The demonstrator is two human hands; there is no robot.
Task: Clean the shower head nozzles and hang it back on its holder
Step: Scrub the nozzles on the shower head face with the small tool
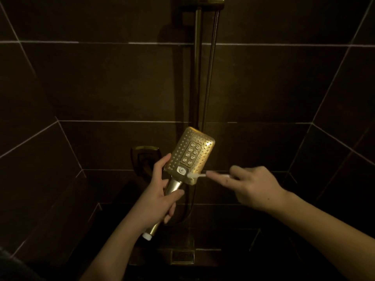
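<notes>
a: how is the head held?

b: the handle (172, 186) is wrapped by the left hand (160, 191), thumb laid across the front, fingers curled behind. the brush (197, 175) is pinched in the right hand (249, 186), forefinger stretched along its shaft, bristles set against the lower edge of the shower head (190, 154), beside the white button (181, 170).

a: and how is it likely to handle?

b: it is judged rigid and fairly light, metal-finished, so slippery if wet. the handle is the place to be gripped; the nozzle face is better left free. some drag from the hose (210, 67) is to be expected.

a: where is it now?

b: it is held out before the wall, face toward the camera, well below the holder (203, 1).

a: what can't be made out?

b: the holder is cut off at the top edge. where the hose joins the handle is lost in shadow. dirt on the nozzles cannot be judged in this dim light, and the brush's rear end is hidden in the hand.
</notes>
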